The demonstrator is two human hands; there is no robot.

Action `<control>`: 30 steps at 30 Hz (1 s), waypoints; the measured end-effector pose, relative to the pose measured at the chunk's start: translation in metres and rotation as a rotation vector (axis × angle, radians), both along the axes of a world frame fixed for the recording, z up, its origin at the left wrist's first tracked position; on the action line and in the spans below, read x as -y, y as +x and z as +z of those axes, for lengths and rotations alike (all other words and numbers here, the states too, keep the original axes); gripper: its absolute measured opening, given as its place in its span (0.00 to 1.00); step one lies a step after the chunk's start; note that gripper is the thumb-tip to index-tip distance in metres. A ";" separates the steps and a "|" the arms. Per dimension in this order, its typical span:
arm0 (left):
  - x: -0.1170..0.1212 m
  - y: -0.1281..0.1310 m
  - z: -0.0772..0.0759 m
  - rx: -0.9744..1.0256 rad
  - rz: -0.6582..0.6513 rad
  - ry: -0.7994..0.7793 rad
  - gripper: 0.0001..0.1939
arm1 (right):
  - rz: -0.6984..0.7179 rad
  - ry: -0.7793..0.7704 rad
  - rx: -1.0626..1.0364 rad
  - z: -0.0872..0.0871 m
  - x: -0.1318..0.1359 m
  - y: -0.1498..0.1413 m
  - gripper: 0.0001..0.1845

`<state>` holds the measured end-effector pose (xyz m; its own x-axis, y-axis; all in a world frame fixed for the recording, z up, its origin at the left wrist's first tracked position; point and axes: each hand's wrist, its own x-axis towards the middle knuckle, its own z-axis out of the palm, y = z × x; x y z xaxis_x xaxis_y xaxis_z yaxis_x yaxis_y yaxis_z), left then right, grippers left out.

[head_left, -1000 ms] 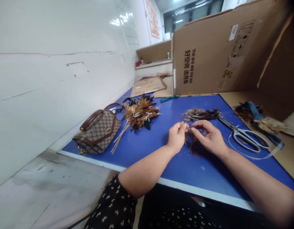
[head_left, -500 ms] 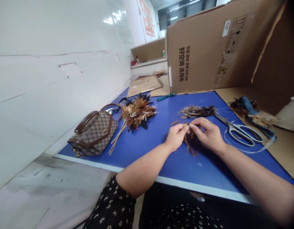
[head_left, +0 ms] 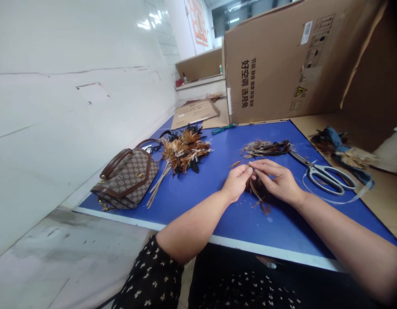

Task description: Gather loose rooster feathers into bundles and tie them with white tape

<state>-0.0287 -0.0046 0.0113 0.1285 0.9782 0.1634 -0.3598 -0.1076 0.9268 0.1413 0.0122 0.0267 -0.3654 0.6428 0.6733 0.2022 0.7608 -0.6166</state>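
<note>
Close together over the blue table (head_left: 192, 201), my left hand (head_left: 236, 182) and my right hand (head_left: 279, 180) pinch at the same spot. Between their fingertips is a small bunch of brown feathers (head_left: 258, 195), its lower ends hanging toward the tabletop. The fingers cover its upper end. Just beyond the hands lies a bundle of brown and black feathers (head_left: 266, 148). A pair of scissors (head_left: 327, 176) with grey handles rests to the right, blades pointing at that bundle.
At left stand a patterned handbag (head_left: 127, 180) and a feather cluster (head_left: 185, 150) on thin stems. A big cardboard box (head_left: 272, 73) rises at the back. A green item (head_left: 224, 128) lies before it. On the right are blue and cream feathers (head_left: 343, 148) and a clear strip (head_left: 359, 197).
My right fingertips have shifted slightly left, closer over the left fingertips. The hanging feathers have swung a little to the right and lower. The view has tilted slightly.
</note>
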 end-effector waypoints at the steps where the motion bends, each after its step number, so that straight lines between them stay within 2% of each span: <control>1: 0.000 -0.001 0.000 -0.020 0.002 0.003 0.26 | 0.000 -0.003 0.003 0.001 0.000 0.000 0.16; 7: 0.001 -0.005 0.002 -0.124 -0.036 0.037 0.26 | -0.011 -0.093 0.015 0.013 0.004 0.004 0.21; 10: 0.005 -0.004 0.005 -0.100 -0.102 0.007 0.26 | 0.039 -0.169 -0.003 0.016 0.004 0.006 0.19; 13: 0.008 -0.004 0.009 -0.063 -0.142 -0.006 0.25 | 0.032 -0.218 -0.057 0.016 0.003 0.007 0.17; 17: 0.007 -0.009 0.014 -0.016 -0.085 0.045 0.20 | -0.038 -0.266 -0.082 0.015 0.003 0.008 0.19; 19: 0.005 -0.013 0.017 0.035 -0.043 0.053 0.19 | -0.032 -0.299 -0.079 0.013 0.004 0.007 0.23; 22: 0.003 -0.015 0.021 0.107 0.003 0.024 0.19 | 0.097 -0.385 -0.030 0.009 0.007 0.002 0.39; 24: 0.002 -0.014 0.022 0.134 0.014 0.002 0.19 | 0.171 -0.421 0.021 0.005 0.008 -0.003 0.43; 27: 0.003 -0.011 0.024 0.158 0.006 -0.002 0.19 | 0.140 -0.420 0.070 -0.001 0.005 -0.007 0.30; 30: 0.002 -0.012 0.028 0.185 0.000 0.025 0.17 | -0.041 -0.350 0.057 -0.005 -0.004 -0.002 0.17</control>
